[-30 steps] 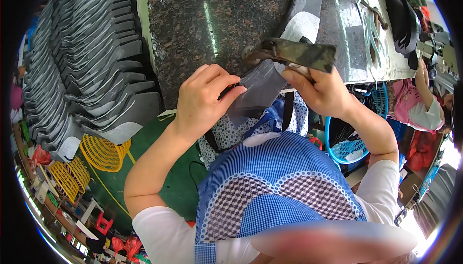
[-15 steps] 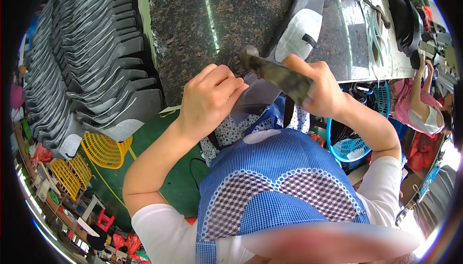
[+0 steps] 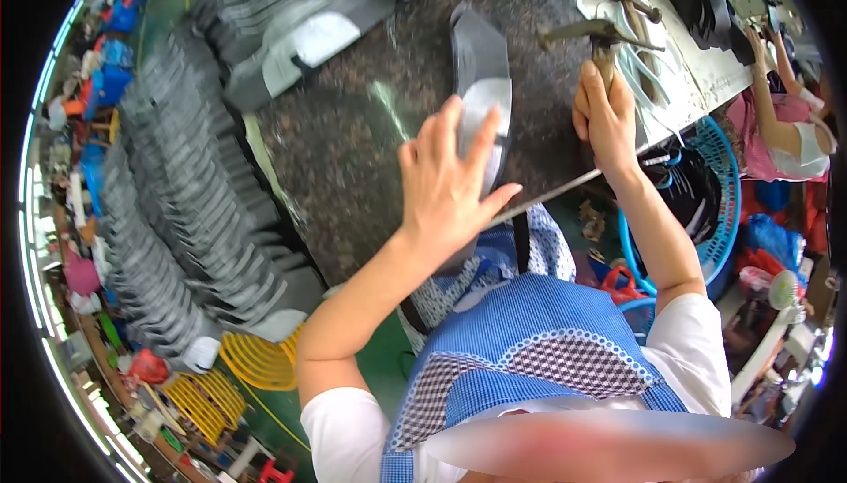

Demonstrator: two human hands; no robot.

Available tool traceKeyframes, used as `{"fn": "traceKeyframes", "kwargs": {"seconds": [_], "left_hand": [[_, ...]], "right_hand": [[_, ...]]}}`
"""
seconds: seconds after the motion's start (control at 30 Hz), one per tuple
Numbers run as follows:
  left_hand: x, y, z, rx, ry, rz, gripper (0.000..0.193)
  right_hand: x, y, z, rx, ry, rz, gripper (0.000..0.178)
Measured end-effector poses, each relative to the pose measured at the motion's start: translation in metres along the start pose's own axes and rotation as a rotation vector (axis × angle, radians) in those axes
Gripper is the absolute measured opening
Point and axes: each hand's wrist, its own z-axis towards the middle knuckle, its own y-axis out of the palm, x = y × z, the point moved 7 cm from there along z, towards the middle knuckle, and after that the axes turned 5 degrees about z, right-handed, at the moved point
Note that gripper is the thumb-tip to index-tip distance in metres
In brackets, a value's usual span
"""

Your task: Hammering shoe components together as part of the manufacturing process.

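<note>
My left hand (image 3: 445, 187) is open with fingers spread over the near part of a long dark grey shaped piece (image 3: 479, 49) with a pale patch. That piece lies lengthwise on a dark speckled stone slab (image 3: 353, 161), its near end partly hidden by the hand. To the right, my right hand (image 3: 607, 121) is closed round the wooden handle of a hammer (image 3: 600, 33), whose metal head is raised at the slab's right side. Several similar grey pieces (image 3: 304, 46) lie along the far edge of the slab.
Long overlapping rows of grey pieces (image 3: 190, 209) fill the left side. A second hammer (image 3: 642, 7) and white strips (image 3: 637, 64) lie on the pale board at right. A blue basket (image 3: 734, 174) stands below it, yellow baskets (image 3: 256, 364) at lower left. Another person (image 3: 785, 130) is at far right.
My left hand has gone from pinching at the slab's near edge to spreading over the grey piece. My right hand has carried the hammer rightward, away from the piece. The view has turned.
</note>
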Motion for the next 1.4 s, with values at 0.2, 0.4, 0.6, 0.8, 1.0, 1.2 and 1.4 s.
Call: {"fn": "traceKeyframes", "kwargs": {"seconds": [0.2, 0.4, 0.6, 0.8, 1.0, 1.2, 1.4], "left_hand": [[-0.062, -0.071, 0.051, 0.101, -0.111, -0.718, 0.054], [-0.054, -0.11, 0.211, 0.586, 0.403, 0.199, 0.058], [-0.044, 0.032, 0.211, 0.156, 0.433, 0.08, 0.073], [-0.098, -0.024, 0.127, 0.192, 0.332, 0.217, 0.068], [-0.192, -0.059, 0.085, 0.243, 0.003, 0.426, 0.054], [-0.129, -0.061, 0.074, -0.486, -0.179, 0.054, 0.038], [-0.04, -0.07, -0.006, -0.652, 0.011, -0.794, 0.083]], "right_hand": [[0.003, -0.024, -0.006, -0.038, 0.026, 0.165, 0.027], [0.003, -0.022, -0.006, -0.081, 0.045, 0.199, 0.024], [0.006, -0.004, -0.007, -0.117, 0.103, 0.234, 0.019], [-0.001, -0.013, -0.01, -0.04, 0.061, 0.144, 0.015], [-0.008, 0.0, -0.009, -0.098, -0.006, 0.111, 0.016], [-0.004, -0.008, -0.008, -0.075, -0.012, 0.056, 0.015], [-0.003, -0.001, -0.01, -0.221, 0.064, 0.04, 0.026]]}}
